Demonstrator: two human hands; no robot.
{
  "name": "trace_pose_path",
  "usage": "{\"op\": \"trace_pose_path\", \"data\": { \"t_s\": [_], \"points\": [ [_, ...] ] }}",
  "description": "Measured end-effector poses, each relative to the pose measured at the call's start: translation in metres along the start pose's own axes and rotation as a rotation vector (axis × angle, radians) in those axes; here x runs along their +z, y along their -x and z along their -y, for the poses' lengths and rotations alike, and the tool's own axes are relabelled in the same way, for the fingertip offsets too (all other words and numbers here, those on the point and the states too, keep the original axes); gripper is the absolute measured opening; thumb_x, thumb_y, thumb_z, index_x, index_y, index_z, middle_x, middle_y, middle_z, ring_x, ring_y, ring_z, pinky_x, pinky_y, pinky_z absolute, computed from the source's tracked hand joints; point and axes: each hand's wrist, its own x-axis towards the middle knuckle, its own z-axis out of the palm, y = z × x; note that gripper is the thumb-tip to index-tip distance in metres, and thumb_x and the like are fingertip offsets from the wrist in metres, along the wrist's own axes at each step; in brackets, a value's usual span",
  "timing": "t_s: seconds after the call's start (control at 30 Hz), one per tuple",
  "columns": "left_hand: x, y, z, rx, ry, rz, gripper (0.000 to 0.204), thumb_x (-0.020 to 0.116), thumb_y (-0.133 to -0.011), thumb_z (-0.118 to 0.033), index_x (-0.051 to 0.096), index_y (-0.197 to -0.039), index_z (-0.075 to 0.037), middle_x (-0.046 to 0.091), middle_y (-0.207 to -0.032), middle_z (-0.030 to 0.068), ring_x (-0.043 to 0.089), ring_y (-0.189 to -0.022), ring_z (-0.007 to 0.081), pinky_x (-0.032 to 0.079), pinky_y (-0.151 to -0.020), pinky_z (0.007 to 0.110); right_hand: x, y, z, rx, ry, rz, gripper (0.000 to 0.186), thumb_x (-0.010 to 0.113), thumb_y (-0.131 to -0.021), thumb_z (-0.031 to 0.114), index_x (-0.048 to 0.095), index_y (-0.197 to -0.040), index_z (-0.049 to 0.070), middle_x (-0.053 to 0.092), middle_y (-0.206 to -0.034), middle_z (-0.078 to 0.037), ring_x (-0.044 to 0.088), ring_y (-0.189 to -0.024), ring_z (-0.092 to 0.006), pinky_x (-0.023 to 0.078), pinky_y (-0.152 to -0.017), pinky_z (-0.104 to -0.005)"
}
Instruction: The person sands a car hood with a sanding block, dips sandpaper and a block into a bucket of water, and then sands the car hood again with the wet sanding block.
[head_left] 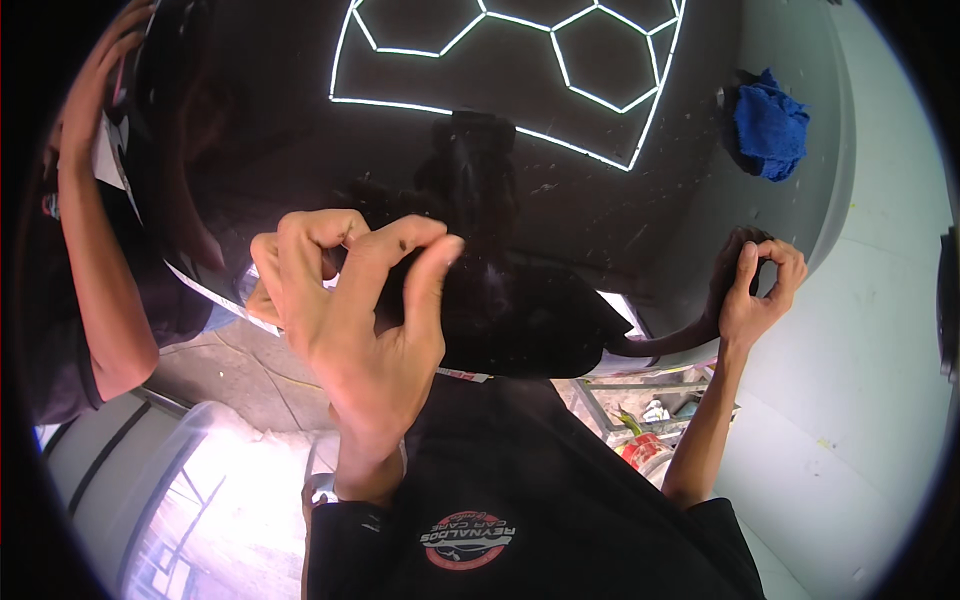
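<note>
A glossy black car body panel (300,150) curves across the view in front of me, mirroring bright hexagon-shaped lights. Over its near part is my left hand (370,300), thumb and index fingertips pinched together, the other fingers curled. Anything in that pinch is too small to make out. At the panel's right edge, my right hand (762,295) has its thumb and index fingertips brought together in a loop close to the surface. What it holds, if anything, does not show. A crumpled blue cloth (772,125) lies on the panel, beyond my right hand.
Another person's arm (100,270) comes in at the left, that hand at the panel's far left edge. Under the panel's right side stands a metal frame (598,412), with a red and white container (645,452) by it. A shiny light-coloured surface (225,500) reflects at the lower left.
</note>
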Motion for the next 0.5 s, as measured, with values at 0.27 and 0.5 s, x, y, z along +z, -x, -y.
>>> {"op": "trace_pose_path", "data": {
  "t_s": [0.27, 0.5],
  "points": [
    [0.01, -0.003, 0.006, 0.111, -0.135, 0.026, 0.038, 0.078, -0.083, -0.005, 0.081, -0.117, -0.02, 0.047, -0.088, -0.0029, 0.044, -0.089, 0.0159, 0.025, -0.083, 0.036, 0.0, 0.0, 0.0, -0.01, 0.005, 0.003, 0.015, 0.076, -0.09, 0.012, 0.063, -0.088, 0.005, 0.062, -0.095, -0.007, 0.054, -0.098, -0.025, 0.041, -0.096, -0.0386],
    [0.01, 0.009, 0.004, 0.15, -0.191, 0.104, 0.042, 0.079, -0.078, -0.007, 0.081, -0.117, -0.023, 0.045, -0.09, -0.0026, 0.042, -0.09, 0.0178, 0.023, -0.083, 0.037, 0.0, 0.0, 0.002, -0.012, 0.001, -0.004, 0.015, 0.076, -0.09, 0.011, 0.063, -0.088, 0.006, 0.063, -0.093, -0.006, 0.055, -0.097, -0.0244, 0.041, -0.096, -0.0385]
  ]
}}
